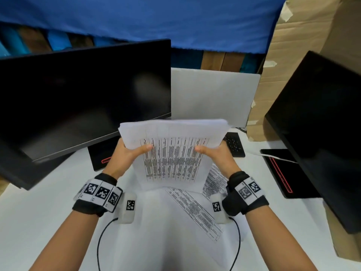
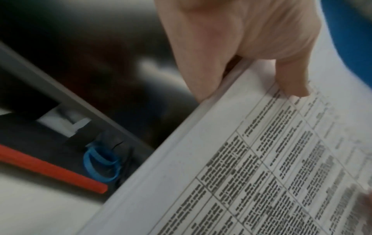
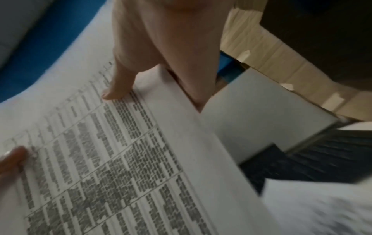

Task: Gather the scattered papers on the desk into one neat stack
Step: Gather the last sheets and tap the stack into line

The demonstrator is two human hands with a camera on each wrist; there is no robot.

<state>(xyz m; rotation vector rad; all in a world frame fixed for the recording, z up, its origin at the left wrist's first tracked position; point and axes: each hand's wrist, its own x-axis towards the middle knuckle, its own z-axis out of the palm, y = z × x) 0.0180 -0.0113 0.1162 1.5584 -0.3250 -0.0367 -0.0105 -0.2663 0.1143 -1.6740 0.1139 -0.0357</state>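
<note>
Loose printed sheets (image 1: pixel 195 210) lie nearest, flat on the white tabletop (image 1: pixel 39 222) between the two forearms — at least two, fanned at different angles and partly covered by what is held above them. Over them, both hands clamp one gathered stack of papers (image 1: pixel 172 153): the left hand (image 1: pixel 127 153) grips its left edge and the right hand (image 1: pixel 216 155) its right edge, each with the thumb on the printed face and the fingers behind. The stack is tilted up off the tabletop, and in the left wrist view its sheet edges look fairly even, though the top corners in the head view are still slightly staggered. By my reckoning most of the gathering is done — what remains is to take in the loose sheets below, square the edges, and lay the pile down flat. Dark monitors (image 1: pixel 84 98) stand on either side.
</note>
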